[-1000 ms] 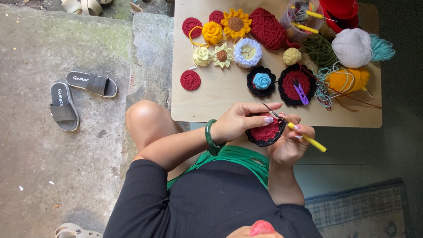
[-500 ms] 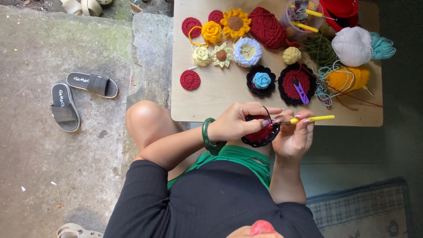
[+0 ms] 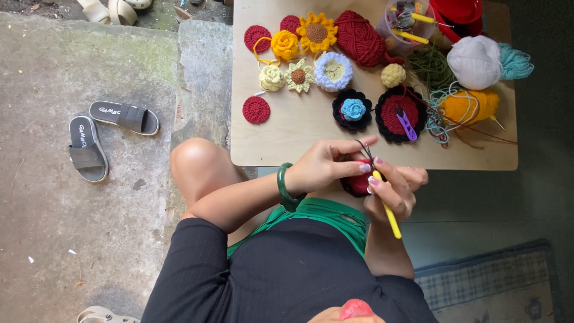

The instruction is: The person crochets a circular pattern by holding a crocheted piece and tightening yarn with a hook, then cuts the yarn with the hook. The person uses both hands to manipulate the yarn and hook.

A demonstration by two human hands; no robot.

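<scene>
My left hand (image 3: 327, 164), a green bangle (image 3: 286, 186) on its wrist, pinches a round red and black crochet piece (image 3: 357, 183) just in front of the wooden table's (image 3: 299, 128) near edge. A black yarn strand runs up over its index finger. My right hand (image 3: 396, 190) holds a yellow crochet hook (image 3: 387, 212), its tip at the crochet piece and its handle pointing down toward my body. The two hands touch around the piece, which they mostly hide.
On the table lie several crocheted flowers and discs, among them a sunflower (image 3: 316, 33), a red yarn ball (image 3: 360, 37), white yarn (image 3: 475, 61), orange yarn (image 3: 469, 106) and purple snips (image 3: 406, 124). Grey sandals (image 3: 98, 134) lie on concrete at left. A checked mat (image 3: 496, 284) is at lower right.
The hook's handle has swung from pointing out to the right to pointing down toward my body. Both hands stay at the crochet piece by the table edge.
</scene>
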